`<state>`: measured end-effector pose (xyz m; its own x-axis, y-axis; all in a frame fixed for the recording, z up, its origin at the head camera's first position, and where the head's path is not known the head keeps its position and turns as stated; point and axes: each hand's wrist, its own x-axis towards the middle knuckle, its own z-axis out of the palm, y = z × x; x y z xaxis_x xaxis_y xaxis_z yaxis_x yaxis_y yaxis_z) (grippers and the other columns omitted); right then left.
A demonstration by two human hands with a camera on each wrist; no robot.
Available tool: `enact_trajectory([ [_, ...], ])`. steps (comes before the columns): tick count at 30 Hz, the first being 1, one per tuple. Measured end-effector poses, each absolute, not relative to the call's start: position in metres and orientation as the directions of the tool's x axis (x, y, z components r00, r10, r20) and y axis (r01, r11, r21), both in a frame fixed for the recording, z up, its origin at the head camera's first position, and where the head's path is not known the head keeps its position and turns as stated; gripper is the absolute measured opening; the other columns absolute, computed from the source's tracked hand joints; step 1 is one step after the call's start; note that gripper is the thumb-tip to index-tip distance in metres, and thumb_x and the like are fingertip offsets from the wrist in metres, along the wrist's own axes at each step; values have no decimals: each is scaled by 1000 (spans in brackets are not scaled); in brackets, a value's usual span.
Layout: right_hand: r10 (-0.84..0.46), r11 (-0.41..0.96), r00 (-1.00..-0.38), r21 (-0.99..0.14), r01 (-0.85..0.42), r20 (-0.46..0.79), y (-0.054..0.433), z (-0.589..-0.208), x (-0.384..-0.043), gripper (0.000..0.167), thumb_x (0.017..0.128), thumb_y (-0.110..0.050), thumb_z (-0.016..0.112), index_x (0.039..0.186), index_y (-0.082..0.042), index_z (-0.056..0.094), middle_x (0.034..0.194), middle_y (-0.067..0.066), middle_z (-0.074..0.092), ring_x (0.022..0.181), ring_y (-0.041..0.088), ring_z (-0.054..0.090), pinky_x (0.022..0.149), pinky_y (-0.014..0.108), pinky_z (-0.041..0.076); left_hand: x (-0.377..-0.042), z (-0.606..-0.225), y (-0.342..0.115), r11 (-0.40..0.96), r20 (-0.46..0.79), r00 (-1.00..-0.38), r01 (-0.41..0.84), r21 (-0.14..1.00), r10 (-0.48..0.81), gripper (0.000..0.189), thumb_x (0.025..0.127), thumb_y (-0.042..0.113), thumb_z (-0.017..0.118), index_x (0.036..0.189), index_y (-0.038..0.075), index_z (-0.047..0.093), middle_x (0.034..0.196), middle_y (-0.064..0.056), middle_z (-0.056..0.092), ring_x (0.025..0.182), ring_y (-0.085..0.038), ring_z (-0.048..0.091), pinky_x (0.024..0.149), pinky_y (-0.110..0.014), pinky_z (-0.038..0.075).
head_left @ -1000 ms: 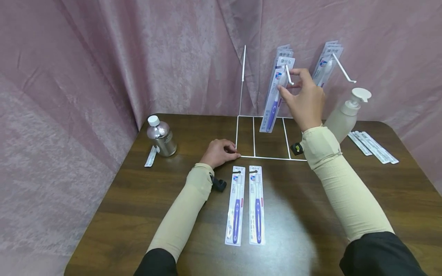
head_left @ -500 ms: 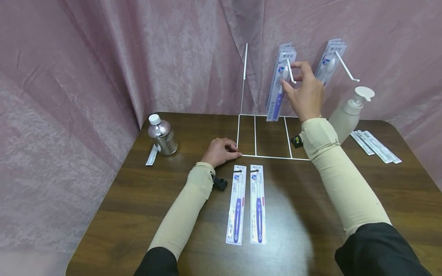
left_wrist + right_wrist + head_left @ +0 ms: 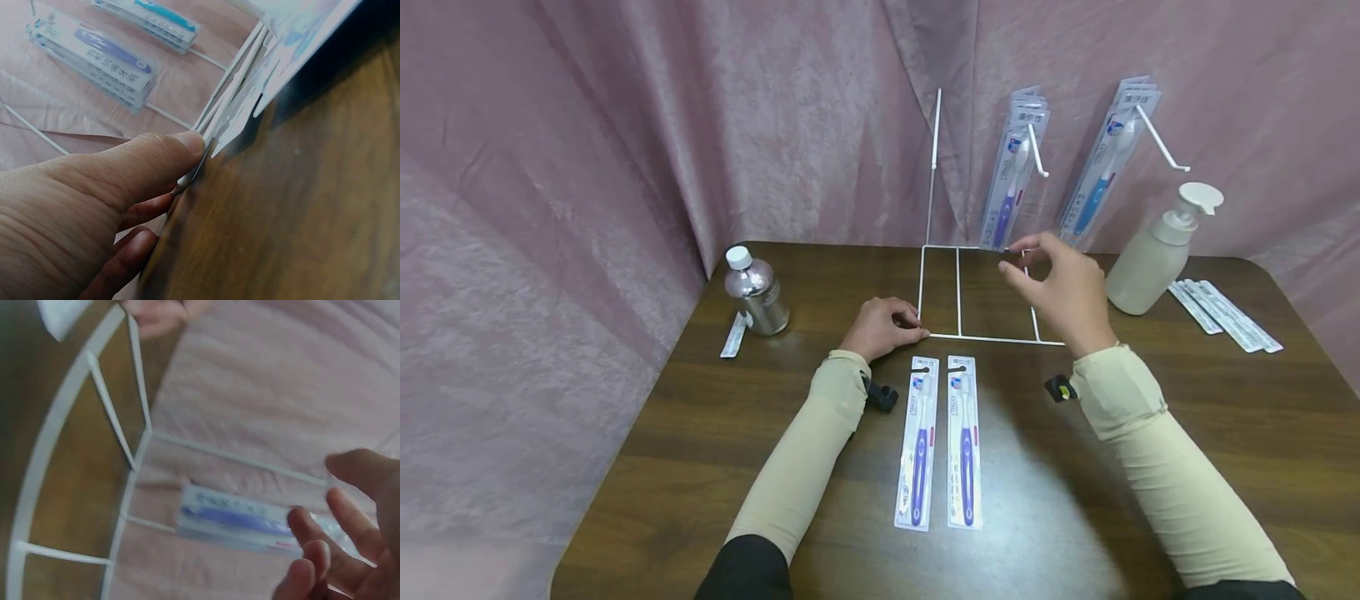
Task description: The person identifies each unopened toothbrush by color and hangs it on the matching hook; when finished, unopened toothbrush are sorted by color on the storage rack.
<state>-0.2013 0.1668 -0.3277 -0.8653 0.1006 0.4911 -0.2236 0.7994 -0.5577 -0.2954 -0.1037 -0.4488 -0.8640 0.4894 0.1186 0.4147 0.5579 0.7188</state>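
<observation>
My left hand pinches the front left corner of a white wire display rack, thumb on top in the left wrist view. My right hand is in the air over the rack's base, fingers loosely bent and holding nothing. Behind its fingertips, packaged purple toothbrushes hang in a stack on the middle hook; packaged blue toothbrushes hang on the right hook. The left hook carries nothing. Two more packaged purple toothbrushes, one on the left and one on the right, lie side by side before the rack.
A silver bottle with a white cap stands at the left, a small flat packet beside it. To the right are a pale pump bottle and several thin white packets. A pink curtain hangs behind the table.
The right hand has let go of the front purple toothbrush pack, which slid back along the middle hook onto the stack, and has come down toward me. The left hand keeps its place.
</observation>
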Motion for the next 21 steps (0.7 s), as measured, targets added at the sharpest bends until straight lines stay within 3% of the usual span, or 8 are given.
enact_trajectory([
  [3, 31, 802, -913, -556, -220, 406, 161, -345, -179, 28, 96, -33, 80, 115, -14, 75, 100, 7, 78, 71, 25, 58, 66, 41, 41, -296, -449, -102, 552, 124, -865, 414, 723, 486, 14, 86, 28, 91, 87, 17, 82, 104, 5, 75, 95, -10, 68, 87, -24, 55],
  [8, -56, 804, -966, -562, -193, 252, 151, -372, -154, 31, 95, -34, 81, 118, -15, 76, 100, 5, 77, 79, 26, 67, 68, 44, 48, -295, -449, -102, 551, 141, -866, 423, 719, 480, 14, 85, 26, 92, 87, 16, 83, 104, 4, 75, 96, -10, 69, 88, -24, 55],
  [15, -133, 827, -987, -540, -158, 85, 140, -401, -137, 40, 90, -37, 84, 121, -14, 75, 92, 2, 70, 74, 17, 61, 62, 37, 47, -292, -446, -102, 545, 142, -867, 419, 726, 478, 14, 85, 25, 92, 87, 15, 82, 104, 3, 75, 96, -11, 69, 88, -25, 55],
  [21, -176, 836, -984, -525, -162, 24, 135, -412, -131, 43, 88, -38, 86, 121, -13, 75, 90, 3, 64, 72, 17, 56, 58, 35, 44, -294, -448, -102, 546, 144, -862, 428, 720, 486, 14, 85, 27, 92, 86, 16, 83, 103, 5, 75, 95, -10, 69, 87, -24, 55],
])
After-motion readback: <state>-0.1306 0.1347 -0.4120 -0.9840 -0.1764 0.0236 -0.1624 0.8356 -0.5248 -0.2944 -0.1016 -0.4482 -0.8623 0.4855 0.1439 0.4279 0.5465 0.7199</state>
